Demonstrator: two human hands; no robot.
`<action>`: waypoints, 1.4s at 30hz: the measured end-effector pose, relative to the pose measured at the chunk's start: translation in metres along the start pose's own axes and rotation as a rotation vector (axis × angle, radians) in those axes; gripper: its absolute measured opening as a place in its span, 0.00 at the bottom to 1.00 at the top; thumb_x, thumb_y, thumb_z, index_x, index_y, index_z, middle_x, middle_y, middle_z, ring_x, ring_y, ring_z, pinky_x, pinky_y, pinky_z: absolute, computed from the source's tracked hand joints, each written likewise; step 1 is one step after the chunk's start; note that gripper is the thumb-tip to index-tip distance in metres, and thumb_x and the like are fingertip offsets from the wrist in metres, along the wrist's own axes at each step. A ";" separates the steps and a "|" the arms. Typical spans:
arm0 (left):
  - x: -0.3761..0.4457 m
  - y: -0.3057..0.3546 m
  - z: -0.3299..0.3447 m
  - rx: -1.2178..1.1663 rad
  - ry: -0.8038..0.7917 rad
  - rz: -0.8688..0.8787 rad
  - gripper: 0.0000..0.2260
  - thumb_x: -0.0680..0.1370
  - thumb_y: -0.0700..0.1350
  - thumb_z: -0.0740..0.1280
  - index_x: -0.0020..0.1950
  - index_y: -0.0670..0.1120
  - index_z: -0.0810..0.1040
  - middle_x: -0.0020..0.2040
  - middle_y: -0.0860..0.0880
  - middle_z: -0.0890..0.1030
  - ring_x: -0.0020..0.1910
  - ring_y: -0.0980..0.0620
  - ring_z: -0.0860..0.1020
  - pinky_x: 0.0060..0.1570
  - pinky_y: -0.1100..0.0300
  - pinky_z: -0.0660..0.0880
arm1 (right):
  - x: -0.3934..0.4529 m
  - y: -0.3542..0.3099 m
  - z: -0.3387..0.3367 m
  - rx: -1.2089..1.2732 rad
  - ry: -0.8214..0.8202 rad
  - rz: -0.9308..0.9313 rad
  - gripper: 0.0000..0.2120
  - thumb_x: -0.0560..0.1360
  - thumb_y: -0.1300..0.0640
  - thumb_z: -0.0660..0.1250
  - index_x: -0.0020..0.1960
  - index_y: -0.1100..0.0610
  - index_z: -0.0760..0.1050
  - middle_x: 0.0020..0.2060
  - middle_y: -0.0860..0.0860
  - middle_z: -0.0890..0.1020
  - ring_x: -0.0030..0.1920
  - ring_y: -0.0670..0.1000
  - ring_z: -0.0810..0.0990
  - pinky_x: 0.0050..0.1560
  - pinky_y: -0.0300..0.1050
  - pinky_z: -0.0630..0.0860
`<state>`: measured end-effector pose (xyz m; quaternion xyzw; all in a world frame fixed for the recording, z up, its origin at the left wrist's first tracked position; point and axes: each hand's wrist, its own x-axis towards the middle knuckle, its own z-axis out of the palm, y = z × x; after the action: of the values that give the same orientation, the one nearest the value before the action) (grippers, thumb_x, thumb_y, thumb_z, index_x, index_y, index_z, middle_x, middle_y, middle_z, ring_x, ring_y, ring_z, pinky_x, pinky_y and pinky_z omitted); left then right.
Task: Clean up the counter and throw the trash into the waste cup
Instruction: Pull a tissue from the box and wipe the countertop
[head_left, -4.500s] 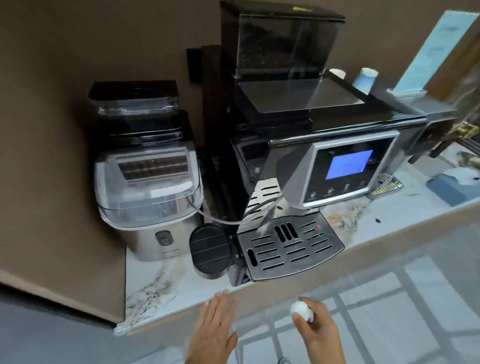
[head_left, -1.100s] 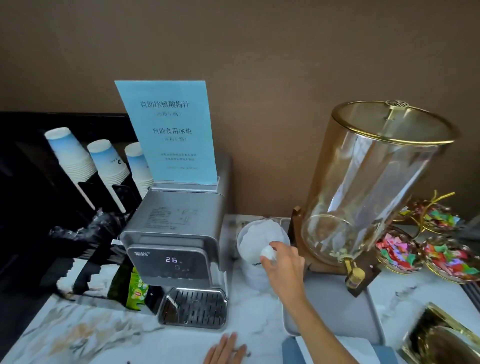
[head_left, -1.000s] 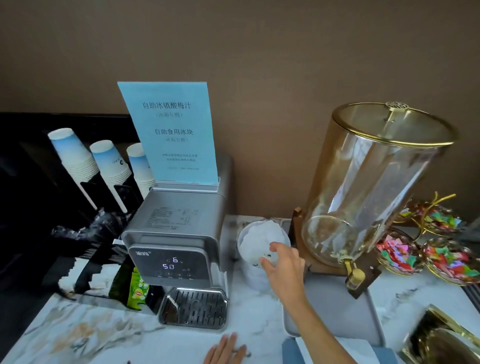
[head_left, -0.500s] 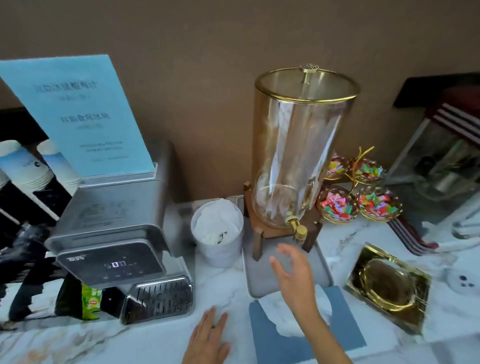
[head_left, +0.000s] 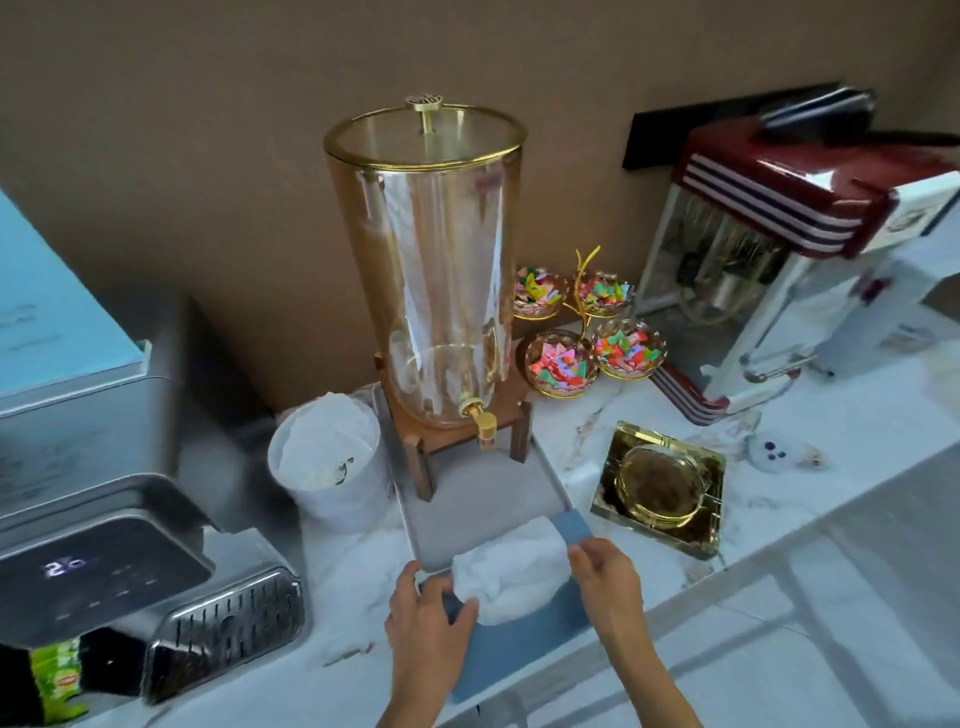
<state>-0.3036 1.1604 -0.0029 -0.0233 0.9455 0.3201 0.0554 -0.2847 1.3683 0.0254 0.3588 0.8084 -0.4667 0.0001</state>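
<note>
Both grips pinching the blue tissue pack (head_left: 514, 639), left hand (head_left: 426, 618) near corner, right hand (head_left: 605, 571) far edge; could easily knock the waste cup (head_left: 327, 467) just beyond the left grip, spilling trash across the desk (head_left: 779, 467).

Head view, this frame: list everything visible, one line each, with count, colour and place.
Glass drink dispenser with gold lid: one, clear amber, on a wooden stand, centre back.
Grey metal tray: one, under the stand.
White lined waste cup: one, left of the tray.
Blue tissue box: one, front edge, white tissue sticking out.
Gold candy bowls: four, colourful sweets, right of the dispenser.
Gold square ashtray: one, right of the tray.
Red-and-white popcorn machine: one, far right.
Silver water dispenser: one, left.
Left hand: on the box's left side.
Right hand: at the box's right edge.
</note>
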 end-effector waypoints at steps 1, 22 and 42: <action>0.001 0.004 0.000 -0.006 -0.022 -0.030 0.13 0.71 0.57 0.71 0.50 0.50 0.80 0.74 0.47 0.63 0.70 0.46 0.66 0.65 0.51 0.66 | 0.001 -0.001 -0.001 0.014 -0.020 0.019 0.14 0.79 0.53 0.66 0.60 0.59 0.77 0.54 0.55 0.83 0.54 0.55 0.81 0.61 0.53 0.77; 0.002 0.028 -0.057 -0.662 0.036 -0.179 0.12 0.76 0.42 0.69 0.34 0.42 0.71 0.28 0.44 0.76 0.29 0.51 0.73 0.35 0.56 0.74 | 0.010 -0.040 -0.009 0.285 -0.236 -0.103 0.10 0.76 0.58 0.68 0.36 0.56 0.74 0.33 0.53 0.79 0.37 0.51 0.77 0.39 0.45 0.72; -0.080 -0.098 -0.162 -0.811 0.363 -0.239 0.12 0.77 0.34 0.66 0.41 0.48 0.83 0.30 0.51 0.77 0.28 0.58 0.70 0.30 0.68 0.71 | -0.094 -0.106 0.089 0.337 -0.625 -0.487 0.14 0.75 0.67 0.69 0.41 0.51 0.86 0.33 0.48 0.83 0.32 0.45 0.72 0.31 0.33 0.67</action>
<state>-0.2309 0.9849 0.0756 -0.2076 0.7289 0.6464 -0.0880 -0.3065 1.2140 0.0869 -0.0060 0.7431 -0.6648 0.0762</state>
